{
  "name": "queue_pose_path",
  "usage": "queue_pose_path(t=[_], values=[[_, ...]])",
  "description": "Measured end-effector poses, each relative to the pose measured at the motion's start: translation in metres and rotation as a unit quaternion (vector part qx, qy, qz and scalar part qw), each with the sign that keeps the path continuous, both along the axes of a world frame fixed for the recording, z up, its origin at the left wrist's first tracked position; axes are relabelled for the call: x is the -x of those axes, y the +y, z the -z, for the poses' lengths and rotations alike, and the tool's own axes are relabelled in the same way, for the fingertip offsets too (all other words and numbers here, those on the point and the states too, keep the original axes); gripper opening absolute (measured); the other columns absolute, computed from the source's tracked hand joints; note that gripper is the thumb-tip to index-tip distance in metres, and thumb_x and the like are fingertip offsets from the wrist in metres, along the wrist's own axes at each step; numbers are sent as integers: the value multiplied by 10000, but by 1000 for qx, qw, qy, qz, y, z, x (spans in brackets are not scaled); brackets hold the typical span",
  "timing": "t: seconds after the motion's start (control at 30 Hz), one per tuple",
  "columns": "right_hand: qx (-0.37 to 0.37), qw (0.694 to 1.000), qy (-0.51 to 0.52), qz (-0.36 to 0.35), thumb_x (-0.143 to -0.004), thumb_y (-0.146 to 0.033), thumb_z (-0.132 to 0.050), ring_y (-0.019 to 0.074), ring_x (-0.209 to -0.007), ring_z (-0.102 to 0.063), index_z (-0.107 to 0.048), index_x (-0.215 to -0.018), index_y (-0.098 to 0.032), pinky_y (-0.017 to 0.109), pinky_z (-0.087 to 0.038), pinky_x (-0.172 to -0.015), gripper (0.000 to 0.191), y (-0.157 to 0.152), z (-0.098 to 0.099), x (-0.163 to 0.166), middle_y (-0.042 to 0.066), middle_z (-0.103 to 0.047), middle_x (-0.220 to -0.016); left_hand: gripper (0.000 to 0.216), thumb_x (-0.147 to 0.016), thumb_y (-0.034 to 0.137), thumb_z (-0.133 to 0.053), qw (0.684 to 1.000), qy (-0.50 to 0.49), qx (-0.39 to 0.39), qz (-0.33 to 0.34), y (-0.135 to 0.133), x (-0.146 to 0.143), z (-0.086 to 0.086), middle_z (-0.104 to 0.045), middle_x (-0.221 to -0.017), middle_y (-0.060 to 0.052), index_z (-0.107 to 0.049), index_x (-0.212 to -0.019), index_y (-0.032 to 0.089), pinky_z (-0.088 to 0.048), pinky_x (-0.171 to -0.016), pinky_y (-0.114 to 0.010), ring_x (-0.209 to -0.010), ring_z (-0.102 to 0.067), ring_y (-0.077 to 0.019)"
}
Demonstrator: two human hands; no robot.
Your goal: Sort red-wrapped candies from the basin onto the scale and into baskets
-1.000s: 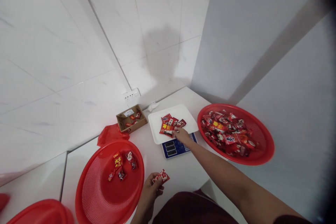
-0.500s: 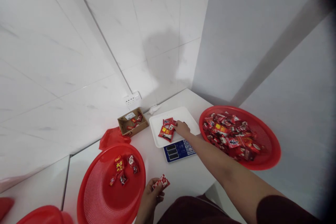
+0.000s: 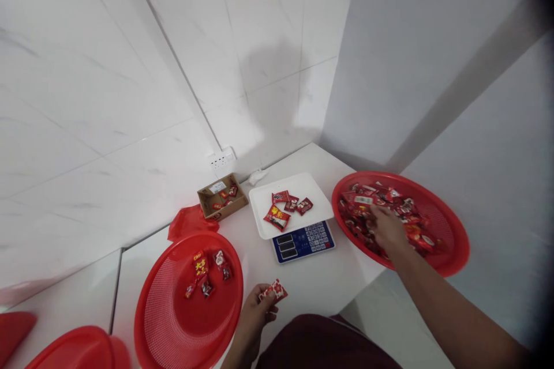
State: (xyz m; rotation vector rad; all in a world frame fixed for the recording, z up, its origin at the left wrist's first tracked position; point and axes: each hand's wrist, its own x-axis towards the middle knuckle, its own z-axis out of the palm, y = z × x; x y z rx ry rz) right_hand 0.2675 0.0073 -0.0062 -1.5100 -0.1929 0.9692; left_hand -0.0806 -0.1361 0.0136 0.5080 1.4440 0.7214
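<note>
Pinching a floral packet (image 3: 278,290) at its fingertips is the left grip (image 3: 255,311), while the right grip (image 3: 388,229), closure unclear, is sitting over wrapped packets (image 3: 407,206) heaped beneath it, where single edge-lifting is probably disturbing neighbours least.

Clocking from the scale (image 3: 303,243): decent bare lane on the desk (image 3: 314,282) at 6, plus a slimmer strip at 9, before you hit the left basket (image 3: 203,317). That basket's rim blocks 8, the left hand (image 3: 257,310) with its red packet (image 3: 277,290) clogs 7, and the cardboard box (image 3: 220,213) takes 10. White tray (image 3: 311,187) and wall (image 3: 173,69) at 12. 3's tight: tray corner's right by the right basket (image 3: 448,216), right hand (image 3: 386,229) inside, forearm (image 3: 433,294) across 4.
</note>
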Motion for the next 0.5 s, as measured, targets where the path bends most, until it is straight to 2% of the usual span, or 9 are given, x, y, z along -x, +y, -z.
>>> queue_pose_path(t=[0.07,0.13,0.23,0.3,0.37,0.4,0.43,0.5], values=[[14,999,17,48,-744,-124,-487,92,-474,-506,-491,-657,-223,217,-439,-475,132,-10,1,-19,-41,-560,-580,464,-530,530,-699,1000,1,-4,16,1,-4,-2,-609,-701,-7,-567,-801,177,-356,-556,-223,-575,-488,-90],[28,997,46,63,-786,-92,-399,93,-495,-527,-466,-636,-220,220,-457,-501,209,-17,0,-26,-24,-573,-599,448,-548,522,-690,1000,-2,-10,25,3,-7,-4,-610,-710,-13,-568,-803,174,-353,-554,-224,-580,-487,-92],[38,993,99,43,-820,-122,-389,101,-562,-570,-477,-637,-217,217,-468,-526,224,-24,-5,-10,2,-610,-653,438,-560,510,-689,999,-2,-19,30,6,-10,-8,-601,-712,-11,-573,-814,172,-352,-561,-228,-588,-485,-95],[32,992,120,-12,-801,-161,-468,101,-588,-583,-518,-688,-218,208,-462,-522,137,-29,-11,16,6,-635,-709,434,-558,503,-693,999,3,-27,42,6,-12,-10,-601,-706,-10,-581,-811,168,-354,-570,-234,-592,-485,-99],[32,980,121,-153,-768,-188,-538,90,-590,-580,-553,-796,-227,198,-449,-519,51,-39,-18,49,-2,-648,-771,419,-563,496,-692,997,15,-40,67,5,-13,-14,-600,-680,-8,-588,-792,161,-353,-571,-237,-591,-486,-104],[43,962,114,-243,-754,-217,-564,93,-598,-584,-566,-853,-225,204,-449,-527,99,-46,-22,67,5,-656,-800,403,-570,488,-689,995,21,-49,82,4,-15,-16,-600,-667,-7,-590,-778,157,-349,-568,-236,-586,-485,-104],[51,935,96,-338,-747,-267,-582,99,-619,-591,-575,-898,-215,210,-448,-538,159,-54,-24,85,18,-661,-828,385,-582,478,-684,993,24,-59,96,3,-16,-18,-600,-654,-4,-590,-769,154,-345,-561,-234,-578,-483,-103],[42,856,36,-514,-746,-370,-575,111,-653,-596,-598,-896,-177,217,-444,-553,246,-71,-27,117,41,-662,-855,343,-612,450,-666,990,23,-75,117,1,-18,-21,-600,-629,2,-585,-759,151,-335,-545,-230,-554,-475,-98]])
